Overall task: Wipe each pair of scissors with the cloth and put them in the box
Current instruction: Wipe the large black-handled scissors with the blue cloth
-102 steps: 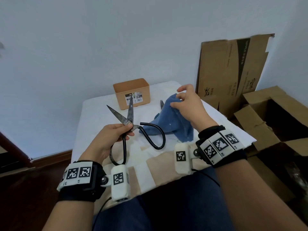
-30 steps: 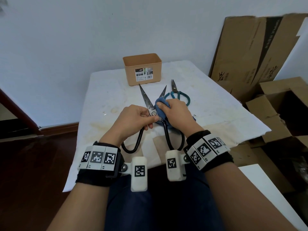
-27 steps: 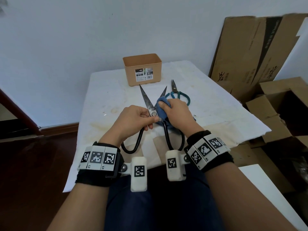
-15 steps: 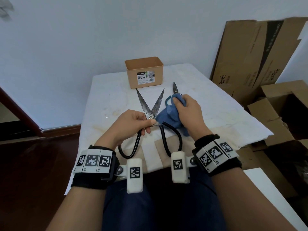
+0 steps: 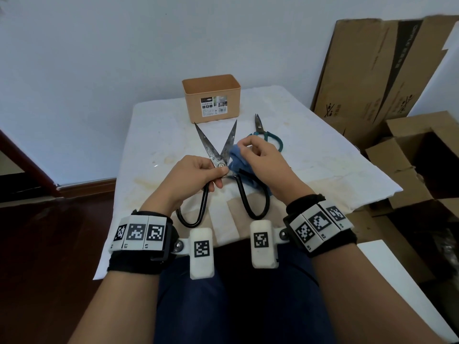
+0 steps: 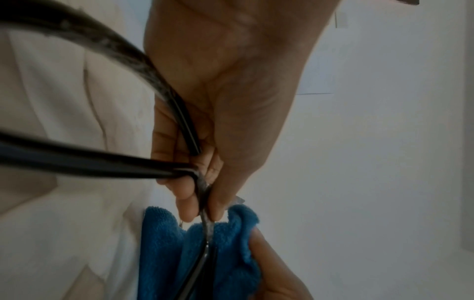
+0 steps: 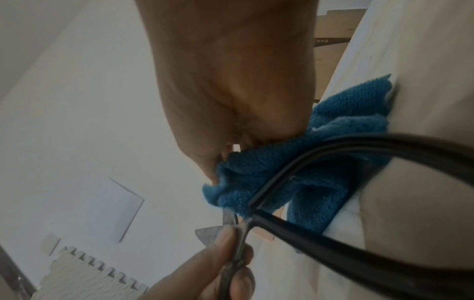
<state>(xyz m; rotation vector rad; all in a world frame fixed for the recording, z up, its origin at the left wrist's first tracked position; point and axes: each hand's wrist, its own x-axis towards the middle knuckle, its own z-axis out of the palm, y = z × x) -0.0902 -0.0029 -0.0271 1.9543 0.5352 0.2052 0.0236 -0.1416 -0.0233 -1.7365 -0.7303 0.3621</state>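
Note:
Large black-handled scissors (image 5: 215, 155) are held above the table with their worn blades spread in a V. My left hand (image 5: 198, 171) pinches them at the pivot, with the handle (image 6: 107, 166) running past my palm. My right hand (image 5: 258, 157) grips the bunched blue cloth (image 5: 237, 161) against the base of the right blade; the cloth (image 7: 259, 182) drapes over the right handle loop. Smaller green-handled scissors (image 5: 267, 136) lie shut on the table behind my right hand. The tan plastic box (image 5: 212, 98) stands at the table's far edge.
The table (image 5: 159, 130) is covered with a stained white sheet. Flattened cardboard (image 5: 377, 65) leans on the wall at the right, and open cardboard boxes (image 5: 422, 155) sit on the floor beside the table. A white surface (image 5: 397, 281) is at the lower right.
My right hand slid the cloth up the right blade and has come back down near the pivot. The left hand keeps its pinch on the scissors.

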